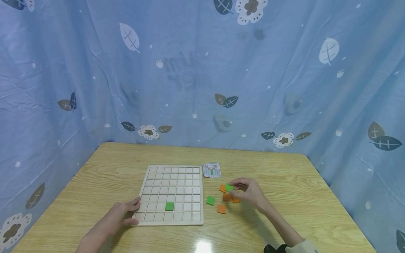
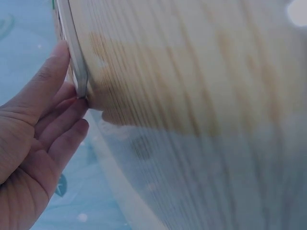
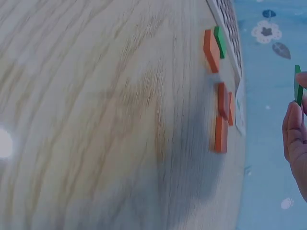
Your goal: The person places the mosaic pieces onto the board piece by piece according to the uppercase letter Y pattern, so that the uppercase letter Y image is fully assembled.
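Observation:
My right hand (image 1: 250,192) pinches a green square tile (image 1: 229,187) between thumb and fingertips, above several orange tiles. In the right wrist view this tile (image 3: 298,85) appears edge-on, raised over the table. My left hand (image 1: 118,216) holds the wooden grid board (image 1: 203,196) at its near left corner. The left wrist view shows that hand's thumb and fingers (image 2: 72,117) at the board's edge (image 2: 76,52). One green tile (image 1: 169,206) lies in a cell low on the board. Another green tile (image 1: 210,200) rests on the table right of the board.
Orange tiles, including one nearest me (image 1: 222,209), lie loosely on the wooden table (image 1: 272,165). Behind them a small pattern card (image 1: 212,170) with a coloured grid lies by the board's far right corner. A blue patterned curtain (image 1: 196,88) surrounds the table's back and sides.

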Available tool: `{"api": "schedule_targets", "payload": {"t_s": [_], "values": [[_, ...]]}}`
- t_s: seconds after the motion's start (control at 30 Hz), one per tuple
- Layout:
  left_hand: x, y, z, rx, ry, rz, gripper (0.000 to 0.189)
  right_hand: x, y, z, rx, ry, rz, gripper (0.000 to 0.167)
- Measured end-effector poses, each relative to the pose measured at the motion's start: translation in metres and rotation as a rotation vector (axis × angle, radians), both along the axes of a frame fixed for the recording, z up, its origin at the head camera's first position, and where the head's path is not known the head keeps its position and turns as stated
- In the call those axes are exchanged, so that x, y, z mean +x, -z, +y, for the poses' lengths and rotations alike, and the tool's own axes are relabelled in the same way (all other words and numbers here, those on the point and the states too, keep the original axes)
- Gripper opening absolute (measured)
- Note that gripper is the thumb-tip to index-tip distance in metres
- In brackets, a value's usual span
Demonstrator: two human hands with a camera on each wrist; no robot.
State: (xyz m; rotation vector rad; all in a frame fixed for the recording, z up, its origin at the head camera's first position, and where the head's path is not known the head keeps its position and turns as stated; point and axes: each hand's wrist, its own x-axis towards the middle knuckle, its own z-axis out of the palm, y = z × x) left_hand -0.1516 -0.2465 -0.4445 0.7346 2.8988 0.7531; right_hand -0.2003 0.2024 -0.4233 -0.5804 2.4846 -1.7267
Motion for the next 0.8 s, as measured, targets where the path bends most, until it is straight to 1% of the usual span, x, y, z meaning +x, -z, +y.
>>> {"api": "schedule_targets", "payload": {"t_s": [0.13, 0.4, 0.6, 0.8], "values": [[0.001, 0.000, 0.000, 0.005, 0.003, 0.006, 0.062, -0.002, 0.002, -0.010, -0.016, -0.031, -0.020, 0.030], [0.001, 0.002, -0.001, 0.014, 0.030, 0.052, 0.062, -0.005, 0.006, -0.030, -0.057, -0.071, -0.016, 0.030], [0.002, 0.002, -0.001, 0.030, 0.025, 0.040, 0.062, -0.007, 0.008, -0.046, -0.084, -0.089, -0.027, 0.029], [0.002, 0.002, -0.001, 0.032, 0.021, 0.031, 0.063, -0.009, 0.007, -0.064, -0.096, -0.087, -0.060, 0.028]]}}
